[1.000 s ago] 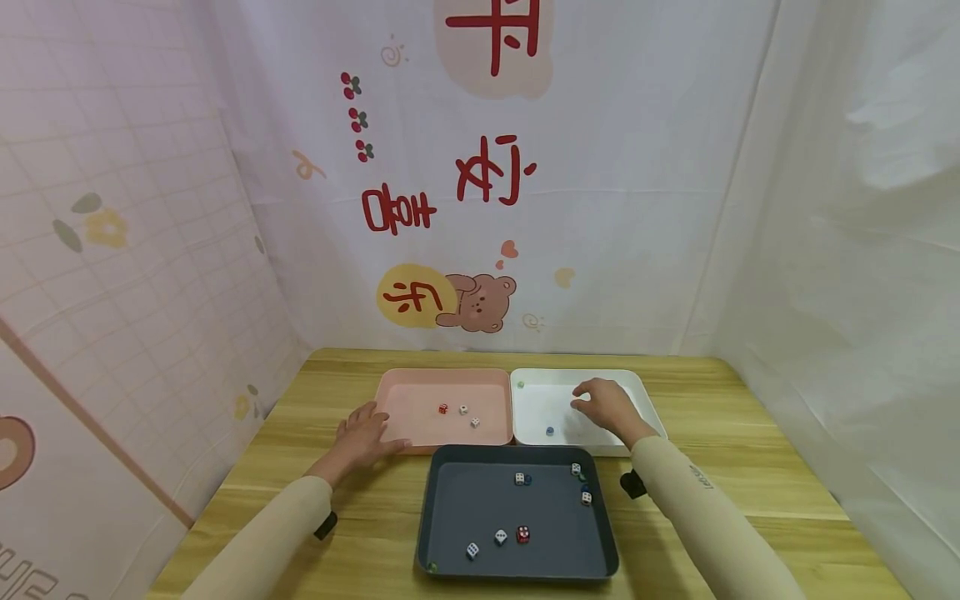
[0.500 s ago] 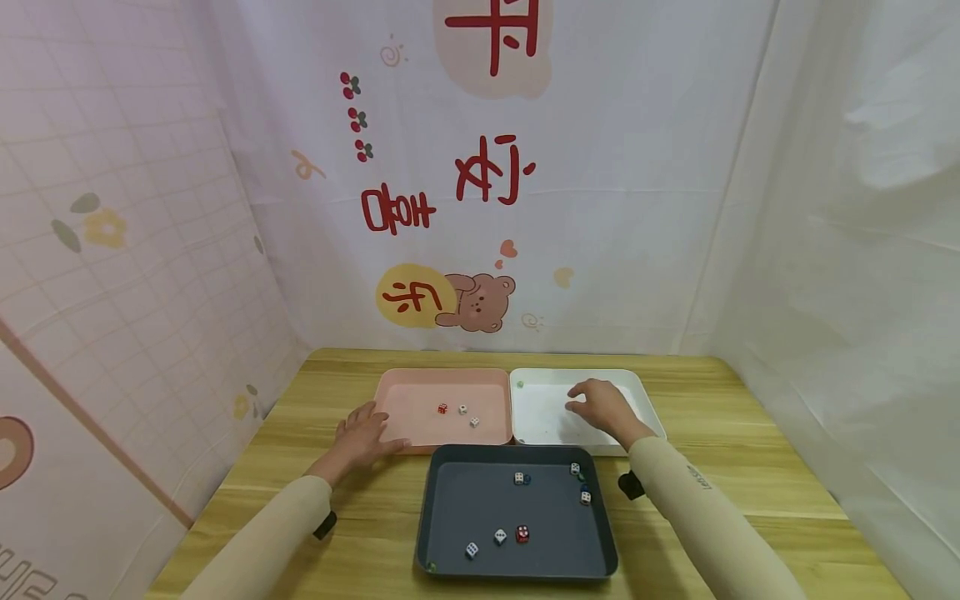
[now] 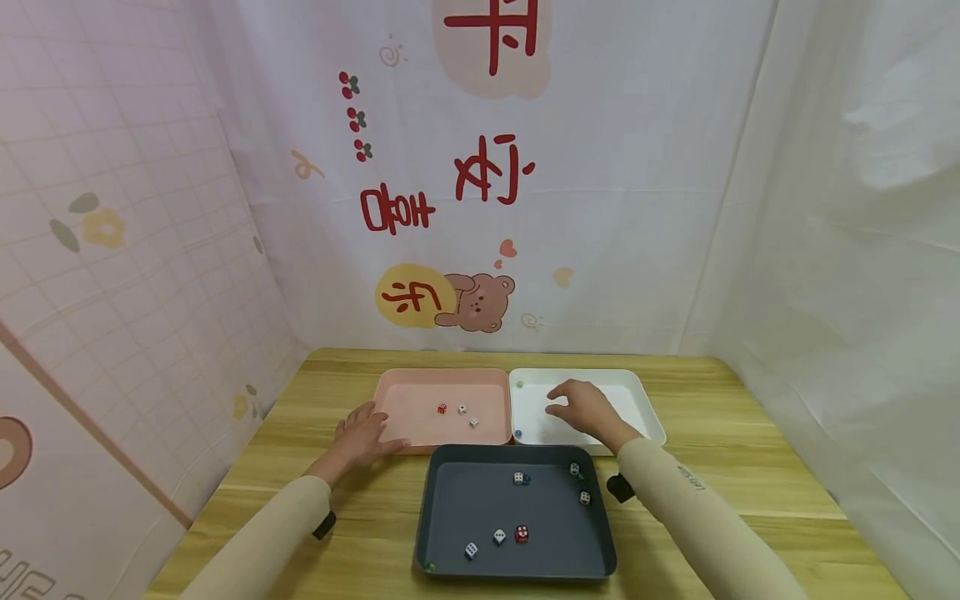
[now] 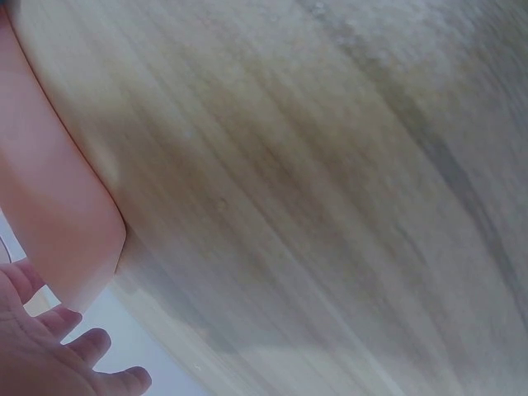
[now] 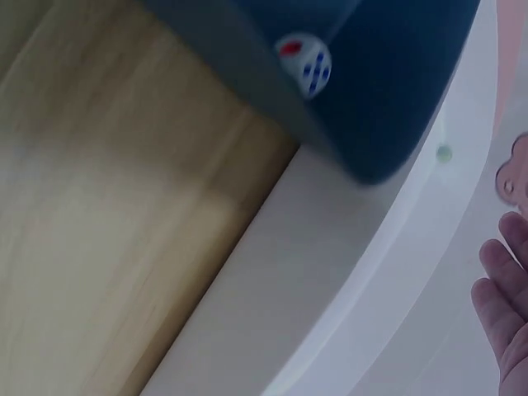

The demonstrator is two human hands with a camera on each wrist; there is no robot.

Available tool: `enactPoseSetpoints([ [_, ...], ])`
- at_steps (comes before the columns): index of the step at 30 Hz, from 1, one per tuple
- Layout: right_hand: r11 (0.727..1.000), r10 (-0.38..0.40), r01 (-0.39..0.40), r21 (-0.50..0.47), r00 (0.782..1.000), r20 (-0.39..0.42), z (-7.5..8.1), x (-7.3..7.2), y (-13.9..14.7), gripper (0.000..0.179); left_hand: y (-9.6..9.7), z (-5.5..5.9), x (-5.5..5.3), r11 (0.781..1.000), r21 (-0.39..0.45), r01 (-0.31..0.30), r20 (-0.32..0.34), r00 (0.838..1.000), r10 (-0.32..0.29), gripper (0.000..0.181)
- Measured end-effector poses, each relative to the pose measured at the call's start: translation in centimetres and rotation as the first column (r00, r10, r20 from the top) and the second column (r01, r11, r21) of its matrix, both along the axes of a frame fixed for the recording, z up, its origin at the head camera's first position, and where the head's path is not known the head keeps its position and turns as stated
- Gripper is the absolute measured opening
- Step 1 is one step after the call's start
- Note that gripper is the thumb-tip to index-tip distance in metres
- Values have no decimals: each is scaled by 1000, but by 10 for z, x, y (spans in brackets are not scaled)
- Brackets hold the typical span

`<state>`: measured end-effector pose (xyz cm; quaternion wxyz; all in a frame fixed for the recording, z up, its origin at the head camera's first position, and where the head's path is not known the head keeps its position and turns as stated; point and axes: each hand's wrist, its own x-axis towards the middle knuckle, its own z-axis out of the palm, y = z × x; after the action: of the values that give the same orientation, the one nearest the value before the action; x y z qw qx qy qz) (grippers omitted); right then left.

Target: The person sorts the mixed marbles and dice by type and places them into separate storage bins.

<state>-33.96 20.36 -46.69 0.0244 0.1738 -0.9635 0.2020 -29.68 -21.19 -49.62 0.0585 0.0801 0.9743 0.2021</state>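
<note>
Over the white tray (image 3: 636, 406) my right hand (image 3: 588, 412) hovers with loosely bent fingers, thumb and forefinger apart and nothing between them. Inside that tray a small blue bead (image 3: 518, 433) lies at the near left corner, and a light green bead (image 3: 520, 384) at the far left one. My left hand (image 3: 362, 437) spreads at the left front corner of the pink tray (image 3: 408, 396), fingers along its side. A red die (image 3: 442, 408) and two white dice sit in the pink tray. In the right wrist view, the right hand's fingertips (image 5: 499, 276) show at the right edge.
Nearest the body stands a dark grey tray (image 3: 457, 500) with several white dice, a larger red die (image 3: 522, 533) and a few small beads. All three trays sit close together on a wooden table (image 3: 300, 400), with a printed white curtain (image 3: 637, 208) behind.
My right hand has shifted left over the white tray. The blue bead has gone from the tray's front middle to its near left corner. My left hand stays put.
</note>
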Motion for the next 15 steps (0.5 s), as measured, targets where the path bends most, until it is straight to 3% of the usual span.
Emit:
enactPoseSetpoints([
  [9, 996, 89, -89, -15, 996, -16, 2, 12, -26, 26, 0, 1, 0, 1000, -5, 6, -3, 1000, -6, 82],
  [15, 983, 181, -182, -2, 982, -54, 6, 21, -37, 24, 0, 1, -1, 1000, -10, 5, -4, 1000, -5, 83],
])
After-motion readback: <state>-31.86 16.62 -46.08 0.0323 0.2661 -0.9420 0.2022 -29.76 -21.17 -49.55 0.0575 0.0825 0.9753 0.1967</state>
